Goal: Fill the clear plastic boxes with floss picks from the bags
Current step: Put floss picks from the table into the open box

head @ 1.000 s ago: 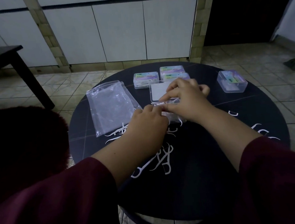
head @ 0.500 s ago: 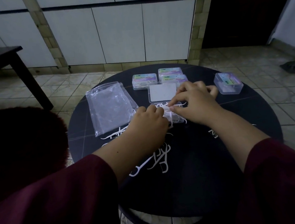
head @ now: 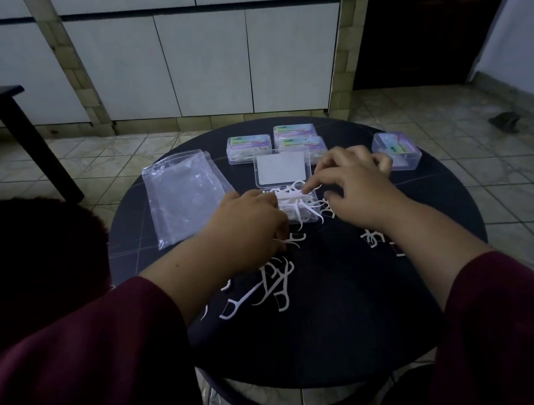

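- Table (head: 333, 325): black, with thin pale crossing lines.
- Picks (head: 267, 290): white.
- Bags (head: 182, 196): clear.
- Open box (head: 301, 212): clear, white card in its lid.
- Shut boxes (head: 248, 146): clear, pastel purple-green labels.
- Sleeves (head: 80, 361): maroon.
- Floor (head: 513, 183): beige tiles.

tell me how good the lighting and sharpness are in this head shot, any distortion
Head view: dim and underexposed, so the round dark table swallows detail while the loose white floss picks stand out; the crumpled clear plastic bag catches faint sheen, no harsh glare; the left hand and right hand are slightly soft; wide-angle bowing curves the white wall panels.
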